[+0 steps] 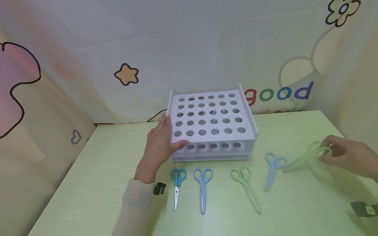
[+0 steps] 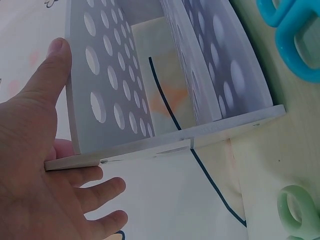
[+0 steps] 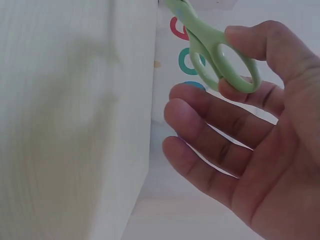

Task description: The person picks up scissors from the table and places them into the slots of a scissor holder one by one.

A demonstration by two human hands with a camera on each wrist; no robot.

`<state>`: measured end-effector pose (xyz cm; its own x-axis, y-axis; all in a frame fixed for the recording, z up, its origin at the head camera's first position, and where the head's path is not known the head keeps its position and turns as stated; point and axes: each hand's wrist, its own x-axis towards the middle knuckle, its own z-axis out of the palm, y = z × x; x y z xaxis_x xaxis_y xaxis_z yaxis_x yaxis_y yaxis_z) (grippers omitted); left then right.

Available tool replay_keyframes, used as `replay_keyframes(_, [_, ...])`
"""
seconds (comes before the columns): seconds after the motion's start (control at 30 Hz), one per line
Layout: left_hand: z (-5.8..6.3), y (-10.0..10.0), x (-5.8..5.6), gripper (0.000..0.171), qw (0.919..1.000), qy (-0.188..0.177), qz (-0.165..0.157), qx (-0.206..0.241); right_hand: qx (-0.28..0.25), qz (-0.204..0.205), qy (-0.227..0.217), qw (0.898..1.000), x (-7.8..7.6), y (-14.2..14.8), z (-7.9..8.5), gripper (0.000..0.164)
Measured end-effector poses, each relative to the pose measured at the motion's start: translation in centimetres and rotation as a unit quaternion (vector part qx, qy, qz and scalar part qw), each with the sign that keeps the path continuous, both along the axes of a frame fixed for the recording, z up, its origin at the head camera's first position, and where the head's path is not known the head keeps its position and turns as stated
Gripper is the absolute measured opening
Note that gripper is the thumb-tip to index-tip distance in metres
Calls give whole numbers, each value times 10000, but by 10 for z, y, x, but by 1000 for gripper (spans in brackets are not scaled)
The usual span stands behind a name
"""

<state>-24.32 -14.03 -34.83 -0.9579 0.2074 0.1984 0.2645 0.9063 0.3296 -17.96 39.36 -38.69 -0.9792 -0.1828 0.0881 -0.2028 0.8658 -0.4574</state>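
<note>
A white rack [image 1: 209, 116] with rows of round holes stands at the back of the table. My left hand [image 1: 159, 141] grips its left side, thumb over the front edge; in the left wrist view the fingers [image 2: 107, 192] lie along the outside of the side panel. Out at the right, my right hand [image 1: 351, 155] pinches light green scissors [image 1: 305, 157] by a handle loop between thumb and forefinger. These scissors [image 3: 220, 55] are held above the table, the other fingers loosely bent. Their tip points left, close to small light blue scissors [image 1: 271, 172].
Before the rack lie teal-handled scissors [image 1: 177, 188] with a metal blade, larger light blue scissors [image 1: 203, 190] and another pair of light green scissors [image 1: 246, 190]. The pale green table [image 1: 88, 183] ends at a printed curtain [image 1: 189, 49] behind.
</note>
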Motion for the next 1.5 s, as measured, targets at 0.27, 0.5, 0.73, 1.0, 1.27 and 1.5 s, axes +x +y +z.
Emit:
replay_keyframes(0.27, [0, 0, -1, 118, 9999, 28, -57, 119, 9, -174, 102, 9998, 1, -5, 9, 27])
replay_keyframes(0.5, [1, 0, -2, 119, 9998, -51, -63, 200, -258, -420, -248, 9985, 3, -10, 16, 37])
replay_keyframes(0.73, [2, 1, -3, 119, 9997, -144, -32, 172, -1098, -384, -239, 9929, 7, -15, 21, 32])
replay_keyframes(1.0, [10, -12, 0, 119, 9996, -109, 11, 249, -1999, -246, 321, 9790, 3, -33, 24, 17])
replay_keyframes(1.27, [-1, -8, -1, 119, 9997, -86, -21, 235, -3073, -524, 322, 9496, 11, -43, 31, 23])
replay_keyframes(1.5, [-2, -1, -2, 122, 9995, -32, -28, 324, -4527, -41, 1150, 8842, 11, -65, 45, 22])
